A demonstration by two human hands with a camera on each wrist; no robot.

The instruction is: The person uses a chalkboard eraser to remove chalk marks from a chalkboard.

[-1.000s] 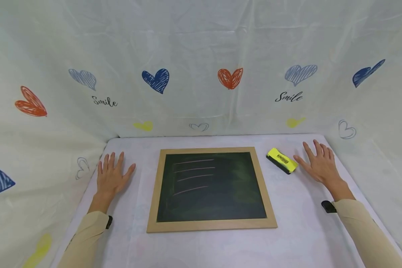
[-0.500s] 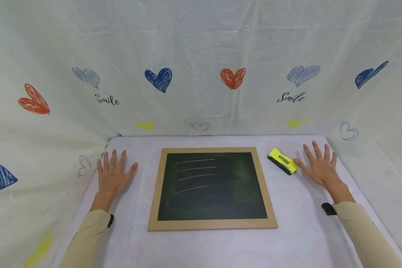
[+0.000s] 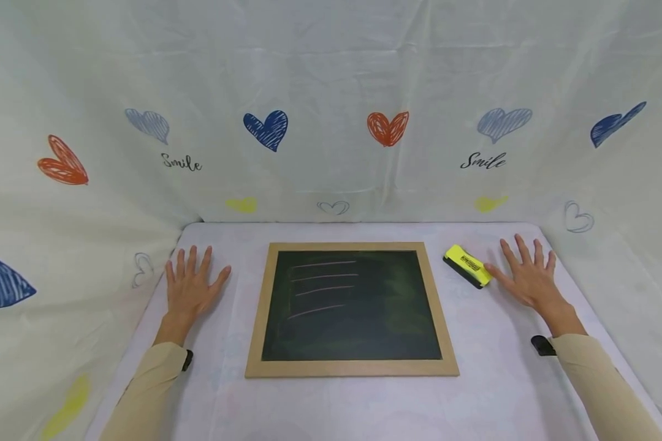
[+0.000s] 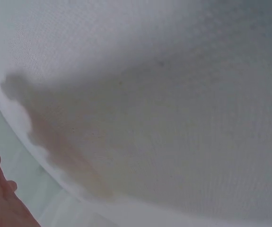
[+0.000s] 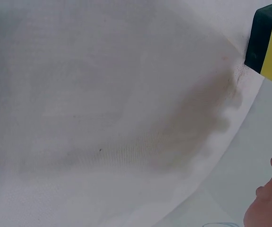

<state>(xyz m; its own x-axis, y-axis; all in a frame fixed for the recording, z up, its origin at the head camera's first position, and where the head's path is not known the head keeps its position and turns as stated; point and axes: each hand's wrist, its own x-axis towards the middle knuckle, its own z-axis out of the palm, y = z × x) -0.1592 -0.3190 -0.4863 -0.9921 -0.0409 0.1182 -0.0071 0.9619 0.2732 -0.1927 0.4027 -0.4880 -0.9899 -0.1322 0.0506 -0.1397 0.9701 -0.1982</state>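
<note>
Nearest the camera, two sleeves of soft beige cloth run forward over the table (image 3: 331, 404), which wears a thin white cover with a faint woven grain. Between the arms lies a rectangular chalkboard (image 3: 351, 306), its flat frame of pale smooth wood around a matt, dark green face smudged with chalk dust and marked by four thin, slightly slanted chalk lines at the upper left. The left hand (image 3: 190, 286) lies flat on the cloth well to the left of the frame, palm down, fingers straight and fanned wide, holding nothing. The right hand (image 3: 526, 275) lies the same way on the far side of the board, fingers spread and straight, its thumb tip just beside the eraser (image 3: 467, 266); whether they touch cannot be told. The eraser is a small oblong block, glossy yellow on top with a dark label, black felt below, set askew near the board's upper right corner. Behind stands a crinkled translucent curtain (image 3: 331, 92) printed with scribbled hearts and "Smile"
</note>
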